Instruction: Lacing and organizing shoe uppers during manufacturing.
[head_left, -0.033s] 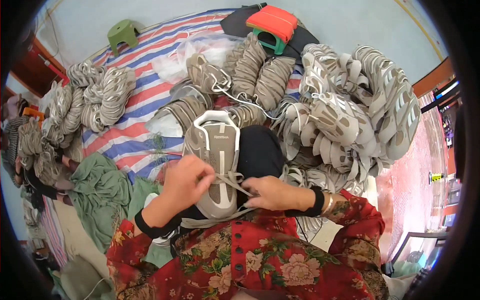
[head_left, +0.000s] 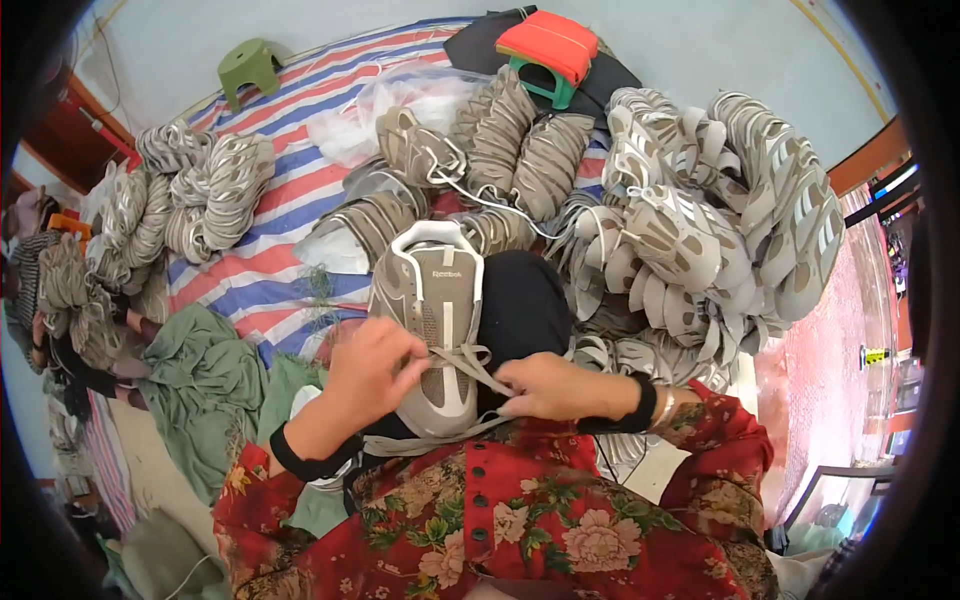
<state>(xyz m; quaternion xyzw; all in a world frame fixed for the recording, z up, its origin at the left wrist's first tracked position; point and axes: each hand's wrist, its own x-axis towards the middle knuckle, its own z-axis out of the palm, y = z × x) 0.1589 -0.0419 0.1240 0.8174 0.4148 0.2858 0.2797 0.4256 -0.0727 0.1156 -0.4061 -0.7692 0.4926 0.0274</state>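
Observation:
A beige and grey sneaker (head_left: 430, 320) lies toe toward me on my lap, resting against a black rounded shape (head_left: 520, 305). A flat beige lace (head_left: 472, 360) crosses its front. My left hand (head_left: 372, 378) pinches the lace at the shoe's left side. My right hand (head_left: 545, 388) grips the lace at the right side, knuckles up. Both wrists wear black cuffs under red floral sleeves.
Stacks of matching beige shoes (head_left: 720, 220) are heaped at the right, with more at the back (head_left: 505, 140) and left (head_left: 200, 190) on a striped sheet (head_left: 260, 290). A green stool (head_left: 248, 65), an orange-topped stool (head_left: 548, 45) and green cloth (head_left: 200, 385) lie around. Another person (head_left: 60, 330) sits at the left edge.

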